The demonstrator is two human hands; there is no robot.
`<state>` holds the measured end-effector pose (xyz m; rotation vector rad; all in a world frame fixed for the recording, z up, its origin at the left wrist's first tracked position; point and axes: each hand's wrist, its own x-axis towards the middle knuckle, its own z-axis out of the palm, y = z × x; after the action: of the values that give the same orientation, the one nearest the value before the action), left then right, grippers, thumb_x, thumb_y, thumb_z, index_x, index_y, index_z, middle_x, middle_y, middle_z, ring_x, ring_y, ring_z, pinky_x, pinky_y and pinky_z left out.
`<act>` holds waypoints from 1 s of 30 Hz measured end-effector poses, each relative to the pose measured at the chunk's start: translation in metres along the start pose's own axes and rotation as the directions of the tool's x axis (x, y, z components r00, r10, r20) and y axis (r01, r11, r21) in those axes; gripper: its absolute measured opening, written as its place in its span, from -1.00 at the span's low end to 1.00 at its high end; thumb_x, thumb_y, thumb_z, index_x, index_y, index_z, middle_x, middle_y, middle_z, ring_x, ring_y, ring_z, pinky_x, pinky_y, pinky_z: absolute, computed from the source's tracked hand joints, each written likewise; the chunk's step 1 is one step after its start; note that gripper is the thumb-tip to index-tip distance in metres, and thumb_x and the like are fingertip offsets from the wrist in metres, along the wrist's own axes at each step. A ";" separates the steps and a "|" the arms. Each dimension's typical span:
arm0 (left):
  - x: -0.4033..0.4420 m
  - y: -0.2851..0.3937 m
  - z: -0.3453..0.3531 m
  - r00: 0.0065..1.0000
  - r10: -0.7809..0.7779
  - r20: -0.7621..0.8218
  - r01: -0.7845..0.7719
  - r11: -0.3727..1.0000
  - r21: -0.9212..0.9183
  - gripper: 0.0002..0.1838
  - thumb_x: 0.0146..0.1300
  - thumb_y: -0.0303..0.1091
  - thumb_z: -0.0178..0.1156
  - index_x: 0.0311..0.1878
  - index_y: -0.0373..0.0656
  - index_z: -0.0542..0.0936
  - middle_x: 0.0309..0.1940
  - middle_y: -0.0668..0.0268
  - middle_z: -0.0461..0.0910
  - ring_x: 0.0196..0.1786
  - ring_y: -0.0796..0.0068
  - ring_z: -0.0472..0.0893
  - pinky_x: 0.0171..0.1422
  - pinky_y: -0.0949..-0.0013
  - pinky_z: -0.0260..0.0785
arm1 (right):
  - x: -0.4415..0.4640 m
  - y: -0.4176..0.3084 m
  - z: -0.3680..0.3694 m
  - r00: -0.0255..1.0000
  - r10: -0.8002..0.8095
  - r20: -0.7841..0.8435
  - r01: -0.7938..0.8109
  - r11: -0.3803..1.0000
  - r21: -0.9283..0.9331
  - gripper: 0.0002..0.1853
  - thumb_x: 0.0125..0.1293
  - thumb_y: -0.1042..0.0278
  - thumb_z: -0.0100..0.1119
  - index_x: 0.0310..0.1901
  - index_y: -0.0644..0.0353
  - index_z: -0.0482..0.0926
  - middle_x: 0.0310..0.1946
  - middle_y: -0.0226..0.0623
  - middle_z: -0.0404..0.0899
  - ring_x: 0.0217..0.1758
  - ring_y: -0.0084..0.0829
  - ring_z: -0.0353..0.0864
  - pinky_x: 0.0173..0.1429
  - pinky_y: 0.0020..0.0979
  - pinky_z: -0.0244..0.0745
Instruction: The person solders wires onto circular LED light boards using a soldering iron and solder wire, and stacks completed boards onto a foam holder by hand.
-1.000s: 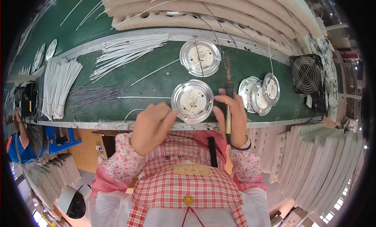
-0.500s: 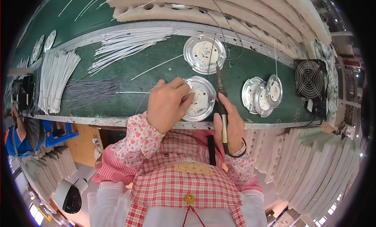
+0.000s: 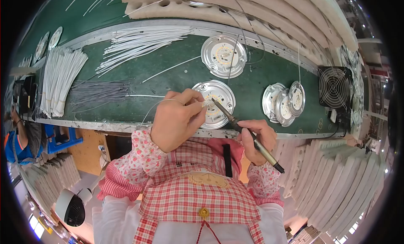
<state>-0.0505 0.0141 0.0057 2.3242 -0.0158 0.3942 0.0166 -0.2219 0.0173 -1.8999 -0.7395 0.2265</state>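
My left hand [image 3: 176, 117] is closed in a pinch at the left side of a round silver lamp plate [image 3: 227, 92] with a ring of small yellow LEDs. From its fingers a thin wire [image 3: 148, 111] loops out to the left; the fingertips hide its end. My right hand [image 3: 256, 139] grips a soldering iron [image 3: 261, 150] like a pen. The dark tip of the iron reaches over the middle of the plate, close to my left fingertips. Whether the tip touches the board I cannot tell. A second LED plate [image 3: 208, 61] lies just behind, with a grey wire across it.
White wires [image 3: 141, 44], grey wires [image 3: 99, 94] and an upright white bundle [image 3: 61, 84] lie left. Several lamp plates [image 3: 283, 107] overlap on the right beside a black fan [image 3: 334, 86]. Pale foam trays [image 3: 286, 29] border the bench's back. A person [image 3: 19, 143] is far left.
The soldering iron has swung left, from pointing between the plates to over the near plate's centre. My right hand has shifted right and down; my left hand has moved slightly.
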 end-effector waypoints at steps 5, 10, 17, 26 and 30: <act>0.003 0.001 0.003 0.999 0.020 0.029 -0.021 0.999 0.047 -0.91 0.12 -0.43 0.36 -0.44 -0.19 0.65 -0.20 0.35 0.64 -0.38 0.43 0.61 -0.09 0.27 0.35 | 0.005 0.003 0.000 0.999 -0.049 0.005 0.049 0.998 -0.040 -0.87 0.25 0.52 0.28 -0.17 0.28 0.69 -0.43 -0.17 0.69 -0.50 -0.36 0.68 -0.39 -0.39 0.51; 0.005 0.003 0.009 0.999 0.039 0.037 -0.044 0.991 0.128 -0.91 0.10 -0.42 0.36 -0.44 -0.18 0.64 -0.23 0.35 0.62 -0.38 0.45 0.60 -0.10 0.27 0.34 | 0.006 0.009 -0.005 0.991 -0.111 0.073 0.116 0.991 -0.067 -0.88 0.28 0.53 0.25 -0.17 0.29 0.68 -0.50 -0.24 0.65 -0.53 -0.43 0.63 -0.41 -0.42 0.48; 0.004 -0.001 0.010 0.996 0.069 -0.053 -0.061 0.990 0.127 -0.77 0.07 -0.49 0.35 -0.15 -0.10 0.71 -0.09 0.32 0.62 -0.23 0.37 0.61 -0.06 0.24 0.36 | -0.002 0.010 0.000 0.956 0.288 0.045 -0.287 0.899 0.331 -0.82 0.46 0.47 0.09 -0.02 0.38 0.55 -0.40 -0.23 0.64 -0.40 -0.55 0.64 -0.29 -0.49 0.54; -0.010 -0.017 0.002 0.941 0.292 0.169 -0.337 0.854 0.396 -0.40 0.07 -0.46 0.29 0.28 -0.07 0.58 0.11 0.27 0.55 0.08 0.27 0.56 0.04 0.21 0.41 | -0.014 0.007 -0.001 0.938 0.346 0.028 -0.326 0.850 0.414 -0.80 0.49 0.45 0.07 0.04 0.35 0.52 -0.36 -0.19 0.63 -0.39 -0.51 0.63 -0.26 -0.44 0.55; -0.009 -0.016 0.001 0.925 0.312 0.215 -0.378 0.809 0.451 -0.39 0.08 -0.40 0.28 0.30 -0.10 0.56 0.11 0.27 0.54 0.08 0.30 0.55 0.07 0.22 0.38 | -0.012 0.002 0.006 0.973 0.213 -0.086 -0.208 0.976 0.065 -0.69 0.42 0.39 0.22 0.13 0.30 0.51 -0.28 -0.13 0.61 -0.26 -0.29 0.65 -0.17 -0.35 0.55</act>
<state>-0.0569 0.0239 -0.0093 2.8538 -0.4654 0.4654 0.0054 -0.2247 0.0108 -1.9222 -0.4642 0.2862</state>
